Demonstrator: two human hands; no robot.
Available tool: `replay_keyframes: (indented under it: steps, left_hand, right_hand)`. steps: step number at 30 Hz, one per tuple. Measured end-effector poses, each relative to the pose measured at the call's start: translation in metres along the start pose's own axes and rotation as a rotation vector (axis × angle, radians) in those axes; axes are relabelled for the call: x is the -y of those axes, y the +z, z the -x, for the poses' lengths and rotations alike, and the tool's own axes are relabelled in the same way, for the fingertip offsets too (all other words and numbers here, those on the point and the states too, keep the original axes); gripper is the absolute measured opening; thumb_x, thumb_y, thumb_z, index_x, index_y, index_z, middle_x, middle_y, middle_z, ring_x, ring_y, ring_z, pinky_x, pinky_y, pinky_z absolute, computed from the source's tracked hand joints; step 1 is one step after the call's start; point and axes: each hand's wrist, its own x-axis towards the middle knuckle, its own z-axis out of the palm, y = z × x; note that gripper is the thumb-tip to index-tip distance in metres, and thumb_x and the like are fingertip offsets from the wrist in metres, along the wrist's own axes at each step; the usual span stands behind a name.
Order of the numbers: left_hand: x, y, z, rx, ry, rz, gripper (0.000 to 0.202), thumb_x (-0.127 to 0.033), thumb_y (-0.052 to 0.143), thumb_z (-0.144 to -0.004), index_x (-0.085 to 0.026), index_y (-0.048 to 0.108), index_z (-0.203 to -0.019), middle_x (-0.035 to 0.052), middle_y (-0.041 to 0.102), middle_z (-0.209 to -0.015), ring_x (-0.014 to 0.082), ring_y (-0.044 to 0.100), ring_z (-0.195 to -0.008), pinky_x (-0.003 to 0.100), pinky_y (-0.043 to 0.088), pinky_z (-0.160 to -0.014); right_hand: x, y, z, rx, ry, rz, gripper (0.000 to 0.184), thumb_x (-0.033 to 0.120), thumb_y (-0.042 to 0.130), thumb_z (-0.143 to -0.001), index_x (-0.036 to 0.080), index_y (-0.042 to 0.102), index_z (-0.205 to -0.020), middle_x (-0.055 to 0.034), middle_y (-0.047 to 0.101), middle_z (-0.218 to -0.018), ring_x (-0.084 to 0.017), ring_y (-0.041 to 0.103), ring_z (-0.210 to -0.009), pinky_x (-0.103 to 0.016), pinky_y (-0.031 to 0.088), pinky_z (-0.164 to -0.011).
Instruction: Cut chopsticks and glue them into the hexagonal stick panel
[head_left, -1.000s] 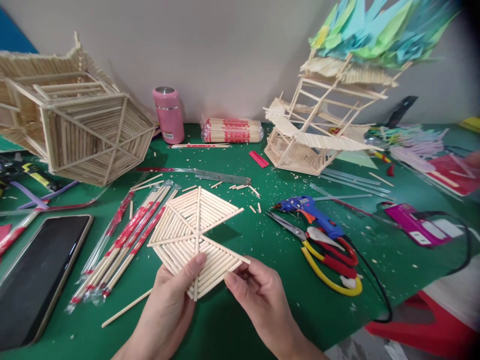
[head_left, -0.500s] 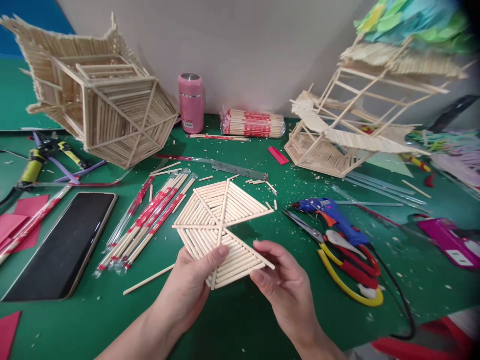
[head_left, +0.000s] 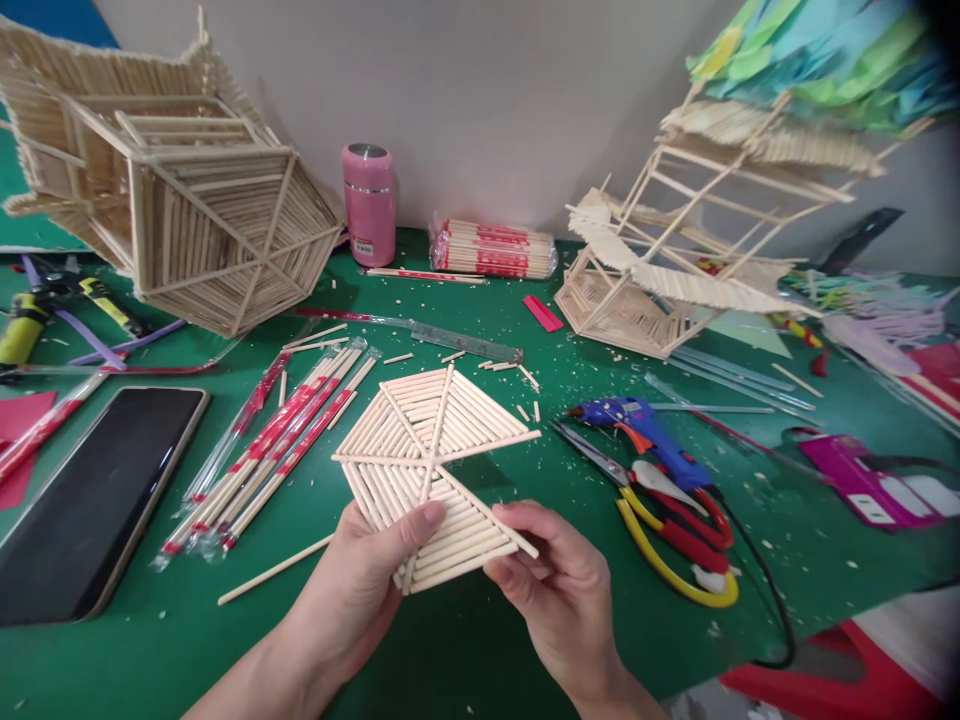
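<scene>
Both hands hold a flat hexagonal panel of glued wooden sticks (head_left: 429, 450) a little above the green table (head_left: 480, 640). My left hand (head_left: 360, 590) grips its near edge, thumb pressed on top. My right hand (head_left: 555, 585) pinches the near right corner, where a stick end juts out. One wedge of the panel, on the right, has no sticks in it. A loose wooden stick (head_left: 274, 570) lies on the table just left of my left hand.
Wrapped chopsticks (head_left: 277, 450) and a black tablet (head_left: 90, 500) lie to the left. A blue glue gun (head_left: 637, 430) and red-and-yellow scissors (head_left: 675, 530) lie right. Stick models stand at back left (head_left: 180, 230) and back right (head_left: 660, 280), a pink bottle (head_left: 369, 200) between.
The camera swung left and then partly back. My hands kept their grip and the panel stayed in about the same place over the table.
</scene>
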Motion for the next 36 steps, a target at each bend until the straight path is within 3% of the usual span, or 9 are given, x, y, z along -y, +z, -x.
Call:
replay_keyframes:
  steps: [22, 29, 33, 36]
  left_hand:
    - [0.001, -0.001, 0.001, -0.014, 0.017, -0.045, 0.046, -0.017, 0.069, -0.073, -0.018, 0.058, -0.117, 0.0095, 0.070, -0.101, 0.0257, 0.065, -0.094, 0.028, 0.054, -0.074]
    - [0.002, -0.001, 0.001, -0.051, 0.152, -0.167, 0.041, -0.021, 0.068, -0.075, -0.018, 0.059, -0.116, 0.0077, 0.070, -0.100, 0.0251, 0.064, -0.095, 0.032, 0.053, -0.079]
    - [0.003, -0.001, 0.003, -0.105, 0.230, -0.253, 0.037, -0.023, 0.069, -0.075, -0.017, 0.062, -0.111, 0.0053, 0.072, -0.087, 0.0246, 0.063, -0.097, 0.033, 0.051, -0.084]
    - [0.004, 0.000, 0.003, -0.119, 0.259, -0.268, 0.036, -0.024, 0.070, -0.073, -0.016, 0.064, -0.107, 0.0053, 0.072, -0.088, 0.0256, 0.063, -0.095, 0.033, 0.052, -0.083]
  right_hand:
    - [0.001, 0.001, -0.002, -0.027, 0.051, -0.031, 0.024, 0.019, 0.072, -0.069, 0.030, 0.068, -0.090, 0.0019, 0.062, -0.073, -0.011, 0.056, -0.056, -0.018, 0.048, -0.048]
    - [-0.002, 0.004, 0.003, -0.002, 0.274, -0.243, 0.044, 0.032, 0.072, -0.069, 0.030, 0.057, -0.111, 0.0002, 0.061, -0.083, -0.011, 0.055, -0.064, -0.021, 0.048, -0.056]
    - [0.004, 0.007, 0.003, 0.118, 0.415, -0.198, 0.021, 0.036, 0.066, -0.074, 0.019, 0.063, -0.086, 0.0017, 0.052, -0.064, -0.009, 0.043, -0.053, -0.019, 0.038, -0.047]
    - [0.008, 0.010, 0.001, 0.180, 0.445, -0.147, 0.020, 0.036, 0.062, -0.078, 0.016, 0.062, -0.076, 0.0013, 0.052, -0.062, -0.008, 0.040, -0.052, -0.020, 0.036, -0.047]
